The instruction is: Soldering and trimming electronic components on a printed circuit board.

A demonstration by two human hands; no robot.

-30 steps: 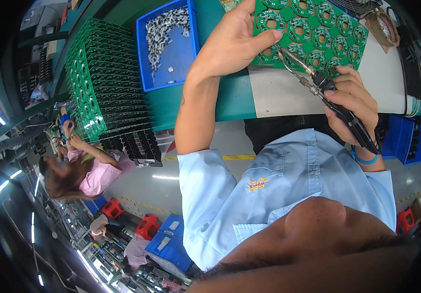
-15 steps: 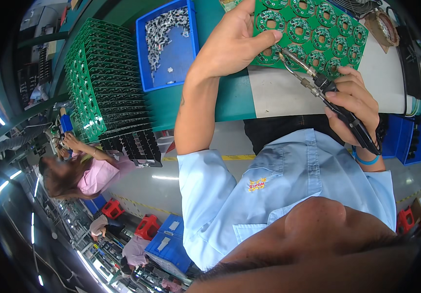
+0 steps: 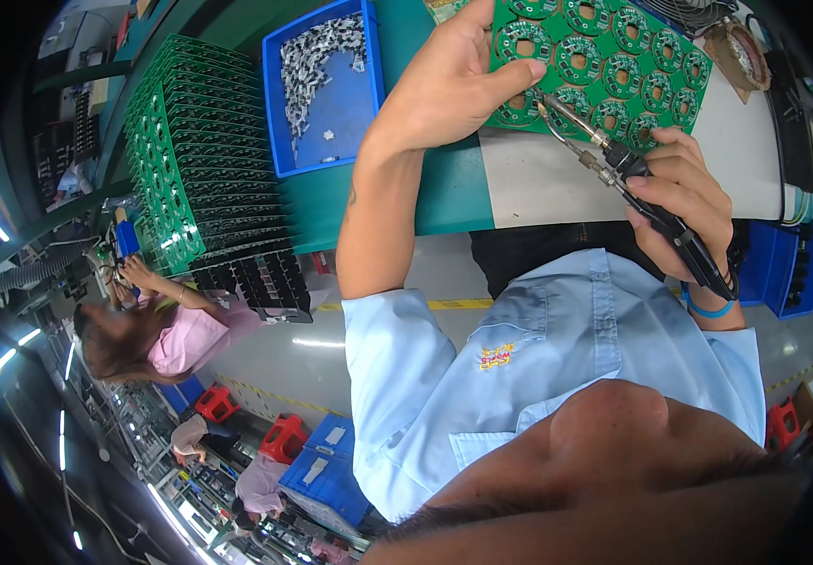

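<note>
My left hand (image 3: 454,85) grips the near left edge of a green circuit board panel (image 3: 602,87), thumb on top and fingers partly hidden behind it. Rows of round boards with centre holes make up the panel. In my right hand (image 3: 684,193) is a black-handled soldering iron (image 3: 651,202), held like a pen with the fingers closed round its grip. A thin metal tube (image 3: 567,143) runs beside the iron's shaft. Both tips point at the panel's near left part, close to my left thumb; whether they touch it I cannot tell.
A blue tray (image 3: 339,122) of small pale parts lies left of my forearm. Farther left rises a stack of green panels (image 3: 166,160) in black racks. A coil of wire (image 3: 741,55) sits at the right. A co-worker in pink (image 3: 185,344) works beyond the stack.
</note>
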